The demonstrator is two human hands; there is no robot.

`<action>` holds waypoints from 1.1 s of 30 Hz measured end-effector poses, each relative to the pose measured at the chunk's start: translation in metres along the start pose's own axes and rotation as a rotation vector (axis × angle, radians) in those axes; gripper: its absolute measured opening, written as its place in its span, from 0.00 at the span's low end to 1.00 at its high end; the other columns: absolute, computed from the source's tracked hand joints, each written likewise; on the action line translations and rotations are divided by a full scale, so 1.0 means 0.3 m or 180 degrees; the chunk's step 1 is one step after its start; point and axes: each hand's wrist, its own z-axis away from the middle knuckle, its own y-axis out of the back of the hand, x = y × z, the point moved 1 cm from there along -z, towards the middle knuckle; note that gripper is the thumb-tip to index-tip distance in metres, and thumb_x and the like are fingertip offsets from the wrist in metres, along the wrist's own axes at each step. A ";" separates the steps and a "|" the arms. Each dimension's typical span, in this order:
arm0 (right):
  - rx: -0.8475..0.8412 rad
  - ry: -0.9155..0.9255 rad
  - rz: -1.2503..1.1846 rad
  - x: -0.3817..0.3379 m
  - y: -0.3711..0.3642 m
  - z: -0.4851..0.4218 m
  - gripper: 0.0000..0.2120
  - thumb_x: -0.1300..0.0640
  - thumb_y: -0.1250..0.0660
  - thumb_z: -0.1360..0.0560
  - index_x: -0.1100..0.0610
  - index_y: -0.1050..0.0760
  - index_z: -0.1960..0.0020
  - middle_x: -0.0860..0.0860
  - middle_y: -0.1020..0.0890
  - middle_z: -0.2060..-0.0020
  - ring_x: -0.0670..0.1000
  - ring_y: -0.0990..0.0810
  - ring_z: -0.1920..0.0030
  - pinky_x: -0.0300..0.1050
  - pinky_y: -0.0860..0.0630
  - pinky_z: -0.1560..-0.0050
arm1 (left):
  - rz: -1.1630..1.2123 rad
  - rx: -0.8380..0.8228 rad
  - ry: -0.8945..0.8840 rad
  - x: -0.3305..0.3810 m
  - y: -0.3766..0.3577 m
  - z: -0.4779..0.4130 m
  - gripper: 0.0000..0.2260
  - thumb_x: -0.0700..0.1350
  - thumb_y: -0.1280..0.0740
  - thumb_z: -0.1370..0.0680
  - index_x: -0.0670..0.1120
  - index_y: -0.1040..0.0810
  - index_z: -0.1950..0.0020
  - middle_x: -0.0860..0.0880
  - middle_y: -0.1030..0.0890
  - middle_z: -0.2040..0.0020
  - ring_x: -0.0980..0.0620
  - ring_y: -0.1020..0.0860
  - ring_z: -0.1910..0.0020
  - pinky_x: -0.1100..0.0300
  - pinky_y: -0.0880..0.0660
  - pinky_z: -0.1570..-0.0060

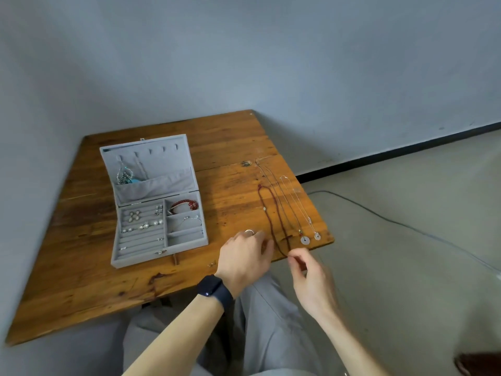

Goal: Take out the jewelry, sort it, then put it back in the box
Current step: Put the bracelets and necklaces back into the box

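An open grey jewelry box (pixel 187 241) stands on the wooden table (pixel 89 280), with rings and earrings in its slots, a red beaded bracelet (pixel 184 205) in a right compartment and a necklace (pixel 124 173) hanging in the lid. On the table's right side lie a dark red beaded necklace (pixel 267 210) and two thin chains with round white pendants (pixel 305 240). My left hand (pixel 245 256) rests with its fingers on the table beside the red necklace's near end. My right hand (pixel 306 272) pinches that near end at the table's front edge.
The table sits in a corner of grey walls. A thin cable (pixel 406 226) runs over the floor to the right. My grey trousers (pixel 271 321) show below the table edge. A dark watch (pixel 214 290) is on my left wrist.
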 end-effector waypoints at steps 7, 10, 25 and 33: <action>-0.0421 -0.0474 -0.1183 -0.017 0.070 0.016 0.07 0.57 0.31 0.22 0.46 0.20 0.53 0.40 0.16 0.58 0.42 0.18 0.54 0.41 0.23 0.50 | 0.1990 -0.1669 0.1192 0.075 -0.008 -0.019 0.20 0.59 0.41 0.19 0.47 0.16 0.53 0.52 0.14 0.62 0.56 0.26 0.68 0.63 0.30 0.71; -0.0482 -0.0474 -0.1390 -0.027 0.096 0.025 0.08 0.59 0.31 0.23 0.46 0.19 0.54 0.42 0.15 0.56 0.45 0.18 0.54 0.48 0.20 0.48 | 0.3065 -0.1870 0.1813 0.083 -0.026 -0.025 0.15 0.56 0.33 0.21 0.45 0.17 0.47 0.54 0.14 0.62 0.55 0.28 0.70 0.64 0.38 0.75; -0.0167 -0.0680 -0.1853 -0.040 0.132 0.046 0.08 0.63 0.28 0.26 0.49 0.17 0.55 0.45 0.15 0.58 0.45 0.17 0.56 0.38 0.24 0.52 | 0.4874 -0.0918 0.2347 0.006 0.053 -0.136 0.09 0.48 0.32 0.20 0.47 0.20 0.41 0.51 0.15 0.49 0.56 0.30 0.66 0.64 0.38 0.69; -0.0308 -0.0566 -0.1847 -0.072 0.103 0.045 0.08 0.63 0.27 0.27 0.50 0.17 0.55 0.44 0.15 0.59 0.44 0.17 0.55 0.36 0.23 0.52 | 0.4638 -0.0374 0.2223 -0.157 0.217 -0.194 0.11 0.51 0.31 0.20 0.47 0.20 0.41 0.55 0.16 0.58 0.58 0.30 0.70 0.65 0.38 0.71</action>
